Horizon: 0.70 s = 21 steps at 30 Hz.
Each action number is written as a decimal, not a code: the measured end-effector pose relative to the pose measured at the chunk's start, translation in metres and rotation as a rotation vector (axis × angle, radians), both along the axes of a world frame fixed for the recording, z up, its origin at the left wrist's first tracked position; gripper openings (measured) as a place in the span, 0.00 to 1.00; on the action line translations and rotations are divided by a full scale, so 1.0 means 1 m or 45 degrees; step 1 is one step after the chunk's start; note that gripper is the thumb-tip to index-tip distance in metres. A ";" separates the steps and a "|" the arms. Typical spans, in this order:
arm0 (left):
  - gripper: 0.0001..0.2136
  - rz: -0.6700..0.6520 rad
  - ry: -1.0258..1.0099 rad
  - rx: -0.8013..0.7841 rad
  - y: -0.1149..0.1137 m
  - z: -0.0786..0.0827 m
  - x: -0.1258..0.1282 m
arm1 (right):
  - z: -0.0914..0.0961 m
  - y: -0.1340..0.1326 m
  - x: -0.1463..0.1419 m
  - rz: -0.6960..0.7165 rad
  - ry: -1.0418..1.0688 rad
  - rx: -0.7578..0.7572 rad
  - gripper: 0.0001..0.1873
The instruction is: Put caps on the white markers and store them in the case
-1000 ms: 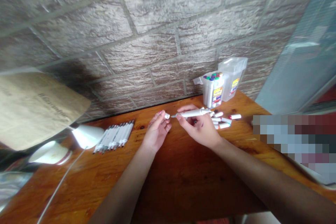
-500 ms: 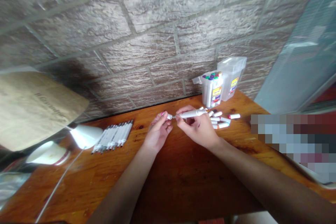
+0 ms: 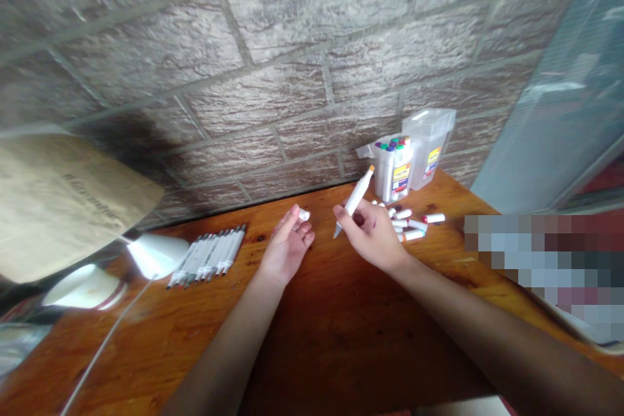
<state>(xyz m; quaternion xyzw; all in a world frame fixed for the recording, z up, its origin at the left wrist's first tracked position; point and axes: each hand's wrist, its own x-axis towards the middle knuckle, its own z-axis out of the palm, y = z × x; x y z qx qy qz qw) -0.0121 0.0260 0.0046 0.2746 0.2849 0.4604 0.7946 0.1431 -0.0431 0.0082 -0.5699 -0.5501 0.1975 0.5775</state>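
Observation:
My right hand (image 3: 373, 234) is closed around a white marker (image 3: 358, 194). The marker is uncapped and tilted, its orange-yellow end up and its grey tip pointing down over the table. To its left, my left hand (image 3: 287, 240) pinches a small white marker cap (image 3: 303, 215) between thumb and fingers, apart from the marker. Just behind and right of my right hand lie several loose caps (image 3: 413, 234) with coloured ends. Left of my left hand, a row of uncapped white markers (image 3: 209, 255) lies side by side on the wooden table (image 3: 312, 312).
A clear plastic case (image 3: 393, 172) of upright capped markers stands by the stone wall (image 3: 292, 91), its transparent lid (image 3: 429, 143) beside it. At left are a white lamp (image 3: 158, 253) with a cord, a white cup (image 3: 82, 286) and a brown paper bag (image 3: 73, 201).
My hands have moved apart, separating cap and marker. The marker has swung from nearly level to steeply tilted, tip down. The left hand has shifted slightly left with the cap.

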 end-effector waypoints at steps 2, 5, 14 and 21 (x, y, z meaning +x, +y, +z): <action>0.22 0.014 -0.003 -0.008 0.001 0.000 -0.001 | 0.001 0.000 0.000 0.049 -0.043 -0.049 0.21; 0.22 0.039 -0.027 -0.002 0.004 0.000 -0.002 | 0.002 -0.001 0.000 0.244 -0.067 -0.097 0.21; 0.18 0.013 0.012 0.126 0.009 -0.002 -0.005 | -0.006 -0.004 -0.009 0.668 -0.050 -0.265 0.19; 0.15 0.070 0.579 0.478 0.012 -0.016 -0.006 | -0.008 -0.002 -0.009 0.663 -0.006 -0.264 0.18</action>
